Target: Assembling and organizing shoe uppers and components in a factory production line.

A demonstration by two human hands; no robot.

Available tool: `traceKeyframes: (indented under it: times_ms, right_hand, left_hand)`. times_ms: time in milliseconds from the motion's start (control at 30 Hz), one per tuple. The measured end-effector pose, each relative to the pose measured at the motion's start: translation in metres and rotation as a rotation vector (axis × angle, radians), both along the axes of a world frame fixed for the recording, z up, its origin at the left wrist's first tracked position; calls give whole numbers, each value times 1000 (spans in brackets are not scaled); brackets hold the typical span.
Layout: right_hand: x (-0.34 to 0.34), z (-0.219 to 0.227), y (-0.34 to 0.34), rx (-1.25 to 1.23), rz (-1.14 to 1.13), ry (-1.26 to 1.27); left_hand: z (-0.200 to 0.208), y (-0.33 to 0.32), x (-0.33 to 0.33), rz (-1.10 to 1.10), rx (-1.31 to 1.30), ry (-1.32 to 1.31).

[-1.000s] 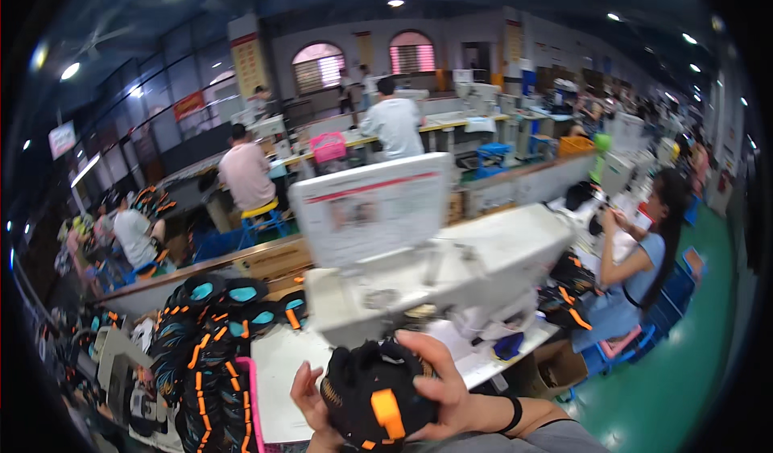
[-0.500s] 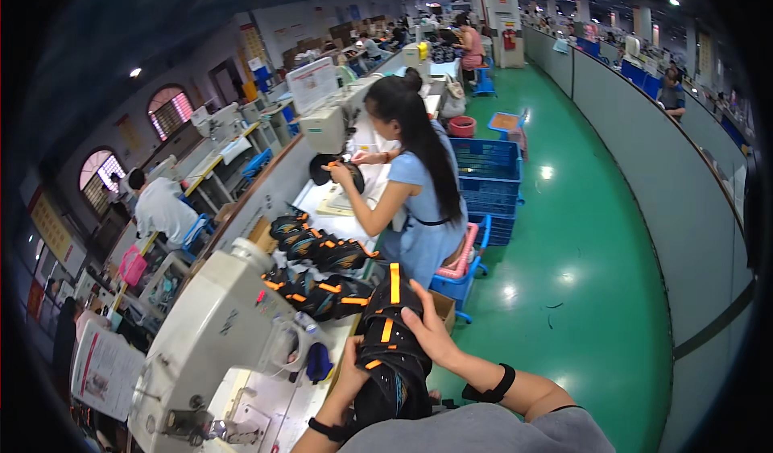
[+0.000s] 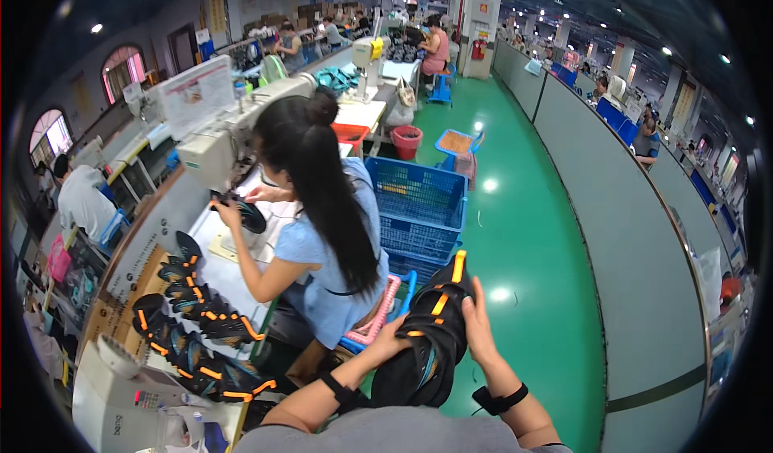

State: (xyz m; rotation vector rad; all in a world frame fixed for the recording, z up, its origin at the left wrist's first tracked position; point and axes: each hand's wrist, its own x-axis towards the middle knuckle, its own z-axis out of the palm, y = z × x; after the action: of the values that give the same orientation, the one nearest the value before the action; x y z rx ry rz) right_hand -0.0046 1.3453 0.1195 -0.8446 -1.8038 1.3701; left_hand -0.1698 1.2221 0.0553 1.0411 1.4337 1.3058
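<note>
Stack of black shoe uppers (image 3: 431, 336), nested, orange tabs in a line along the upper face: one, held in front of the person's grey shirt (image 3: 386, 433), right of the worktop (image 3: 235, 285).

Left hand (image 3: 388, 342): clamped on the stack's left side. Right hand (image 3: 480, 328): clamped on its right side, fingers pointing forward. Black bands, one per forearm.

Loose uppers, black with orange tabs: two overlapping rows, the nearer (image 3: 173, 344) and the farther (image 3: 211, 312), on the worktop at left.

Sewing machine (image 3: 121, 409), pale: lower left, partly cut off by the dark rim.

Co-worker (image 3: 334, 260), blue top: seated beyond the rows, a dark piece (image 3: 254, 218) in hand at a second machine (image 3: 205, 159).

Crates (image 3: 415, 203), blue, stacked: on the green floor (image 3: 531, 252), behind the co-worker.
</note>
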Motion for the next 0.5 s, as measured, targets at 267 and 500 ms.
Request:
traceKeyframes:
  times_ms: [267, 500]
  right_hand:
    - [132, -118, 205, -378, -291, -241]
    - [167, -223, 363, -548, -200, -612]
  left_hand:
    - [7, 239, -29, 205, 141, 112]
    - [-8, 377, -105, 603, 86, 190]
